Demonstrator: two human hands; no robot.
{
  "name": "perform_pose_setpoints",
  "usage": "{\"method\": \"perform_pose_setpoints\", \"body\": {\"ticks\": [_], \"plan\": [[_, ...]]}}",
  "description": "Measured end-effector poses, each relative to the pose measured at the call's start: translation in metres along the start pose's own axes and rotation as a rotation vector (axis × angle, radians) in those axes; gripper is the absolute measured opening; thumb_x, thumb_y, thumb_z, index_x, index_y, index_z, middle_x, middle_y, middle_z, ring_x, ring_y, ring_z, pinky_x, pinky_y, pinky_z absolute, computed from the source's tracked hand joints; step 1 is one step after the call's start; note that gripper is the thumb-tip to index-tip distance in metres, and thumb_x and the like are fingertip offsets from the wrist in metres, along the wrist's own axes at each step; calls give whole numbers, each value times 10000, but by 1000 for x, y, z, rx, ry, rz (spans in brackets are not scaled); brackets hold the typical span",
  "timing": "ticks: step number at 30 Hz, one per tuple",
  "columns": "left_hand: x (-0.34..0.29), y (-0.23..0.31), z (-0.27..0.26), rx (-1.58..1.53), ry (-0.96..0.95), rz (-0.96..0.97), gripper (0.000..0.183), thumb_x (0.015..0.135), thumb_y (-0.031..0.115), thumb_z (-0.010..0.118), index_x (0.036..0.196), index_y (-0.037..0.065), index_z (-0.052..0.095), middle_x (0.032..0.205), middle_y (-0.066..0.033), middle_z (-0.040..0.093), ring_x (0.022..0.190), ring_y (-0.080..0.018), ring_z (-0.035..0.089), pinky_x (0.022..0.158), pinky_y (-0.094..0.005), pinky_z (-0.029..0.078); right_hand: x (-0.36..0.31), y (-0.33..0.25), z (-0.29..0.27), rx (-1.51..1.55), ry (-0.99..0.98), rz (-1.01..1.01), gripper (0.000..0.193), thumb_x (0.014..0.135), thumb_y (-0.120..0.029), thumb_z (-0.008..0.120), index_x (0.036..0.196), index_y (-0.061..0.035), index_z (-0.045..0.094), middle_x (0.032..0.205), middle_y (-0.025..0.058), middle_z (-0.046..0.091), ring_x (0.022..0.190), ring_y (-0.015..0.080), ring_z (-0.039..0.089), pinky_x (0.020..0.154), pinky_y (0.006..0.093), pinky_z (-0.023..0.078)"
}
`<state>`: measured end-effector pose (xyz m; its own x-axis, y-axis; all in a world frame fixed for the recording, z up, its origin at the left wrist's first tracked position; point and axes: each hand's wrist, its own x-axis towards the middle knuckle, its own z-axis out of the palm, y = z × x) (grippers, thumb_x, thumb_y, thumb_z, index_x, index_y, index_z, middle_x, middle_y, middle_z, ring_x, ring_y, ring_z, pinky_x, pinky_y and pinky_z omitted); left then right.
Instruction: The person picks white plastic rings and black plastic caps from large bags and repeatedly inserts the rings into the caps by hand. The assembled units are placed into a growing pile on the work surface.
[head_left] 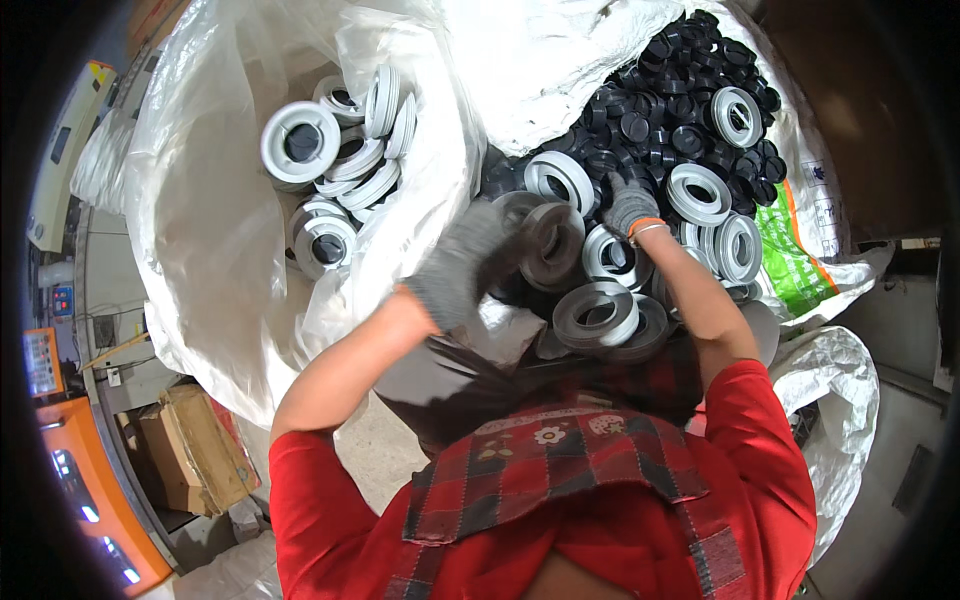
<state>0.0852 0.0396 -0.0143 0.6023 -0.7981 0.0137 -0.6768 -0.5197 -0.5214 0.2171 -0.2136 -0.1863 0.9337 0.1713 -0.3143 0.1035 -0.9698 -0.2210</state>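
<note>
We keep the left hand [462, 262] clamped on the grey ring [552, 245] w/ fingers wrapped round its rim, just below the black cap pile [680, 100], while the right hand [630, 207], fingers curled, grip unclear, picks there.

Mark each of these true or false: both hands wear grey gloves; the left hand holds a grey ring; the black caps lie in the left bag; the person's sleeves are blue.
1. Both hands are gloved in grey: true, left hand and right hand.
2. The left hand holds a grey ring: true, though motion blurs it.
3. The black caps lie in the left bag: false. They fill the right bag; the left bag holds white-grey rings.
4. The sleeves are blue: false, red sleeves.
</note>
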Motion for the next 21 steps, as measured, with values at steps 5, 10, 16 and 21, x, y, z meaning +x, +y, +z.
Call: {"method": "perform_pose_setpoints", "body": {"ticks": [5,10,16,21], "plan": [[41,48,88,-371,-50,136,383,838,136,525,1212,73,572,1259,-153,534,1225,-290,480,1031,-419,389,7,-10,7,-13,-31,44,533,793,-192,544,1323,-153,490,1264,218,519,1125,368,550,969,461,422],[39,60,125,545,24,467,332,813,245,571,1104,92,615,1143,-136,598,1075,-303,544,925,-385,412,-12,12,-28,82,132,26,456,758,-176,602,1212,-140,573,1173,199,577,1050,363,580,901,442,471],[41,16,35,2314,95,1200,310,871,348,600,1021,77,612,957,-128,629,838,-239,592,768,-309,489,-57,33,-53,935,428,-125,213,854,-190,617,964,-9,642,912,173,669,867,326,633,772,362,502],[20,43,-9,3181,-165,1402,335,943,234,557,1219,46,545,1129,-59,599,985,-140,570,814,-295,505,-120,-43,-73,699,624,-527,150,848,-140,629,969,-61,671,884,101,641,843,272,627,771,338,504]]}}
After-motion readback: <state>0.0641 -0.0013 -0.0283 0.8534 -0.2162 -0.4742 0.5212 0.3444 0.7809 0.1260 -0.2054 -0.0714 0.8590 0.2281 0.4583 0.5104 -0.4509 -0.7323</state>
